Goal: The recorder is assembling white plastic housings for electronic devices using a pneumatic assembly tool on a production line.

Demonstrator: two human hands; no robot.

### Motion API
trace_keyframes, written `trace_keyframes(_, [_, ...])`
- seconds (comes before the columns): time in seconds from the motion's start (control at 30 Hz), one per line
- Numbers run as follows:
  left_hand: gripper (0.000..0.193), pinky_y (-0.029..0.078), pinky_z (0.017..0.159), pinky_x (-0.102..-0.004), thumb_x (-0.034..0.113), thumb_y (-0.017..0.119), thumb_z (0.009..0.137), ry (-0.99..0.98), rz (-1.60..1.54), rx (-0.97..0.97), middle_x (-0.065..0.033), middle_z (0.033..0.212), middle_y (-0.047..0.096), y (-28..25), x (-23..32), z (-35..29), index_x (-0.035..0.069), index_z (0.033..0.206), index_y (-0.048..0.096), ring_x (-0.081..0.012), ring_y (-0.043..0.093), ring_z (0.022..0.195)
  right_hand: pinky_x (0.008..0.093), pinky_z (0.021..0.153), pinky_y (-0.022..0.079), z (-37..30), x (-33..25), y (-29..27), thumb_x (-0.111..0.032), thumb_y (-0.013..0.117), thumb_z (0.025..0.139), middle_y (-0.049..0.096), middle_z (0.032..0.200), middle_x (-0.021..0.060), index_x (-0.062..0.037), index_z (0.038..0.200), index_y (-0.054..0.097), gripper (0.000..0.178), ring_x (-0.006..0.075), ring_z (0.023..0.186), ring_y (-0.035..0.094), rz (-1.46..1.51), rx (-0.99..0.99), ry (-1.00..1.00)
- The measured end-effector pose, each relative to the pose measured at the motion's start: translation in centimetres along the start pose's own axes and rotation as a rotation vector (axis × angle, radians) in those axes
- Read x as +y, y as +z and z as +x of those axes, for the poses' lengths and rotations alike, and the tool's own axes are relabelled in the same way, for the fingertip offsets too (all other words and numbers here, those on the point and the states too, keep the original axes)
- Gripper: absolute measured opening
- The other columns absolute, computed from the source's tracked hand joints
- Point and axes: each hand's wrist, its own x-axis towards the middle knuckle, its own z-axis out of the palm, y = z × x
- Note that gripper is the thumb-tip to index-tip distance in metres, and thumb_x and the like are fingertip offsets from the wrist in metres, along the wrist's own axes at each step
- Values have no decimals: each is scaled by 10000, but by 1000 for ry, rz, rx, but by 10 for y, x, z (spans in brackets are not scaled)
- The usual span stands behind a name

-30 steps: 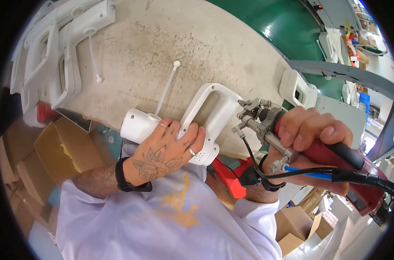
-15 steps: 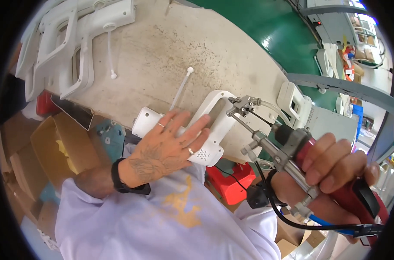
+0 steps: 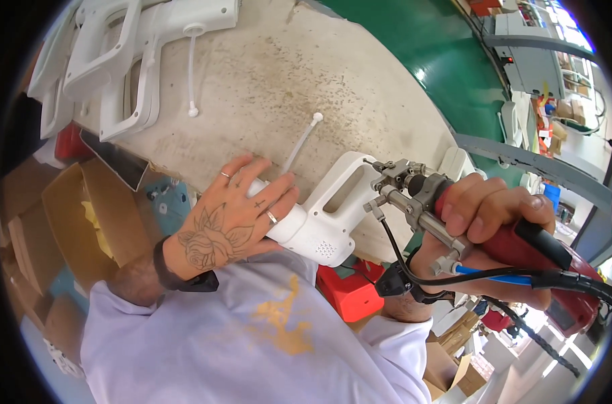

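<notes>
A white plastic gun-shaped housing point(image 3: 317, 229) with a looped handle lies at the near edge of the worktable. My left hand point(image 3: 230, 214) is spread over its barrel, the fingers reaching across the far side and holding it down. In my right hand point(image 3: 484, 219) is a red power screwdriver point(image 3: 501, 246) with a metal screw-feeding head point(image 3: 400, 180), a blue air tube and black cables. The head's tip is at the outer end of the handle loop, touching or just above it. From the barrel a thin white rod point(image 3: 302, 143) with a knobbed end points away from me.
Several similar white housings point(image 3: 127, 67) are stacked at the far left of the worktable point(image 3: 252, 81). Below them stands an open cardboard box point(image 3: 77, 215). A red container point(image 3: 350, 296) sits under the near edge. Grey rails point(image 3: 521, 151) and a green floor point(image 3: 387, 40) lie beyond.
The screwdriver has come left and its feeding head now meets the handle's end. My left hand has slid left along the barrel, baring more of the housing.
</notes>
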Motion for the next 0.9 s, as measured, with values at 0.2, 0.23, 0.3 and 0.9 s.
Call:
trace_keyframes(0.2, [653, 382, 1099, -503, 316, 779, 692, 21, 45, -1, -69, 1369, 538, 1, -1, 0, 94, 1278, 599, -322, 483, 1239, 286, 508, 376, -6, 17, 6, -780, 514, 856, 492, 682, 32, -35, 1101, 580, 787, 161, 537, 482, -3, 54, -24])
trace_keyframes(0.23, [635, 398, 1085, -496, 275, 767, 691, 38, 115, -8, -69, 1361, 543, 1, -1, 0, 95, 1277, 601, -312, 496, 1216, 286, 508, 376, -7, 19, 4, -780, 514, 856, 492, 682, 32, -35, 1101, 580, 787, 161, 537, 482, -3, 60, -22])
trace_keyframes(0.3, [627, 409, 1069, -489, 252, 754, 688, 38, 113, 20, -65, 1356, 546, 3, 1, 1, 97, 1277, 603, -301, 506, 1188, 296, 503, 394, -5, 21, -2, -794, 502, 846, 495, 680, 40, -37, 1067, 563, 791, 169, 536, 488, 7, 43, -8])
trace_keyframes(0.9, [771, 430, 996, -462, 395, 759, 738, 43, 130, 50, -56, 1354, 520, 30, 12, 37, 113, 1407, 498, -254, 529, 1087, 277, 537, 354, -31, -62, 14, -640, 657, 881, 475, 736, 16, -35, 1119, 560, 657, 135, 591, 465, -63, 90, -85])
